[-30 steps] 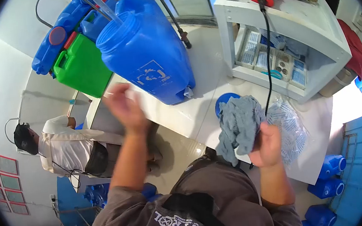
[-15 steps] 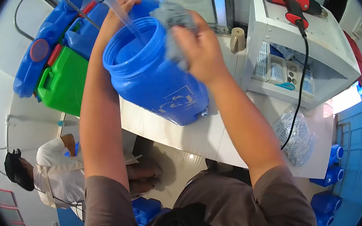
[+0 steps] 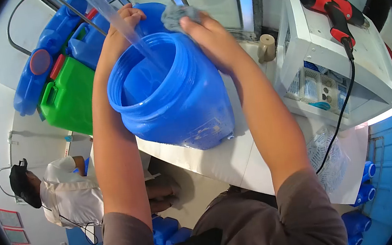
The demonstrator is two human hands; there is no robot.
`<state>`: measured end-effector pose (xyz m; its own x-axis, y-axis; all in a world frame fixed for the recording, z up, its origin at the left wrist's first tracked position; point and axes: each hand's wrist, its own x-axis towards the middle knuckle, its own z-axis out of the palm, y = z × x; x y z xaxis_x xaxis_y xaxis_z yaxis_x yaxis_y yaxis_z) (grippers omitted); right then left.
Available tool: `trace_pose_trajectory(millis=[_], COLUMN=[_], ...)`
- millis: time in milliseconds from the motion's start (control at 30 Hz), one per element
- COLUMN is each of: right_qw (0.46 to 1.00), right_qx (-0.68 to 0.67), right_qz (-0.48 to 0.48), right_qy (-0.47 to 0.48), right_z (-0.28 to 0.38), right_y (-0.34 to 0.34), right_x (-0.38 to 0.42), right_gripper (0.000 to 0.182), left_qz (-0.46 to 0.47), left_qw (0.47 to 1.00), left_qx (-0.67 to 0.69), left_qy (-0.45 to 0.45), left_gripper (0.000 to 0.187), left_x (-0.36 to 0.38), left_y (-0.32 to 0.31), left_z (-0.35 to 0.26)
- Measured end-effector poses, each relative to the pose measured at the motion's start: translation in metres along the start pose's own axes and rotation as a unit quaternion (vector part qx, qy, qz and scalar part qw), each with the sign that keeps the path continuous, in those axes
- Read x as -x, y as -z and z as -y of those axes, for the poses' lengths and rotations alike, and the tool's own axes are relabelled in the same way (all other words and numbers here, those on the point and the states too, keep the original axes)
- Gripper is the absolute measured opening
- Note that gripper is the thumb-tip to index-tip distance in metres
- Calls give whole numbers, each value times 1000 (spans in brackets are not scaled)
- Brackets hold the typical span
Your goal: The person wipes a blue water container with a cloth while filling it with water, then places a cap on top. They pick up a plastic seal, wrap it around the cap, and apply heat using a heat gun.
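Observation:
A blue plastic water container (image 3: 180,110) stands tilted on the white counter, its wide round mouth uncapped and facing me. What looks like a clear tube (image 3: 122,30) slants down from the top into that mouth. My left hand (image 3: 127,20) is at the container's far side, fingers curled closed, apparently on its handle; the contact itself is hidden. In my right hand (image 3: 210,35) is a bunched grey cloth (image 3: 177,17), at the container's upper right side behind the rim. The fingers are closed round the cloth.
Blue jugs and a green jerrycan (image 3: 66,95) stand on the left. A white shelf unit (image 3: 332,55) on the right carries a red heat gun (image 3: 332,5), its black cord hanging down. Beside it are a beige mug (image 3: 266,48) and a plastic bag (image 3: 328,156). Another person (image 3: 69,188) is at lower left.
The container has tilted further towards me, its mouth lower and larger in view. My right hand with the cloth has moved from the right side of the rim to behind it.

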<state>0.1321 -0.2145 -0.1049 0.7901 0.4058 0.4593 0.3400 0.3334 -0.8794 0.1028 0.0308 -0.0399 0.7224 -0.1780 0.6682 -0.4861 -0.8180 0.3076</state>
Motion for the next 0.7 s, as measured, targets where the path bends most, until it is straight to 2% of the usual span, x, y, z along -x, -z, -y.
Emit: trace_pose_trajectory(millis=[33,67,100,167,200,233,267,300,333,367,433,500,533,567,600,667,700], right_qw=[995,979,973,961,956,928,891,895,946,978,995,997,994,963,963,947,947], right_qx=[-67,-131,-144,-125,-96,-166,-235,-233,-135,-36,-19,-63,65,191,190,154,153], right_qz=[28,57,38,14,3,-21,-44,-41,-8,24,-11,21,56,88,88,121,125], right_qy=[-71,-142,-178,-245,-278,-333,-385,-379,-294,-206,-94,-37,65,167,170,254,254], right_z=[-19,-40,-77,-145,-158,-147,-131,-122,-114,-105,-60,-56,-52,-47,-46,-45,-52], right_y=[1,-1,3,16,20,23,24,25,27,30,13,-12,-20,-26,-28,-27,-25], right_x=[-20,-27,-12,35,63,87,97,86,70,54,-8,-85,-112,-127,-129,-125,-121], right_gripper=[52,54,55,58,60,61,62,62,64,65,61,58,56,55,55,56,56], left_qz=[1,53,104,73,46,42,36,29,12,10,-9,-14,-10,-6,-7,-22,-25], left_qw=[1000,992,970,982,991,991,981,967,979,978,1000,1000,1000,999,999,999,999], left_qx=[-3,-77,-151,-122,-87,-88,-122,-157,-102,-104,-26,-9,3,14,11,-26,-28], left_qy=[0,-81,-162,-124,-89,-90,-143,-197,-178,-179,-8,-1,19,37,36,-11,-7], left_gripper=[20,18,17,14,12,12,12,14,19,19,25,26,26,26,26,26,26], left_x=[-2,-8,-12,-8,-6,-5,-5,-8,-7,-5,0,0,-1,-3,-2,2,3], left_y=[2,8,14,8,2,0,-1,1,-1,-2,-7,-9,-10,-9,-8,-10,-9], left_z=[12,30,40,30,22,19,16,17,21,24,13,17,23,28,29,30,28])
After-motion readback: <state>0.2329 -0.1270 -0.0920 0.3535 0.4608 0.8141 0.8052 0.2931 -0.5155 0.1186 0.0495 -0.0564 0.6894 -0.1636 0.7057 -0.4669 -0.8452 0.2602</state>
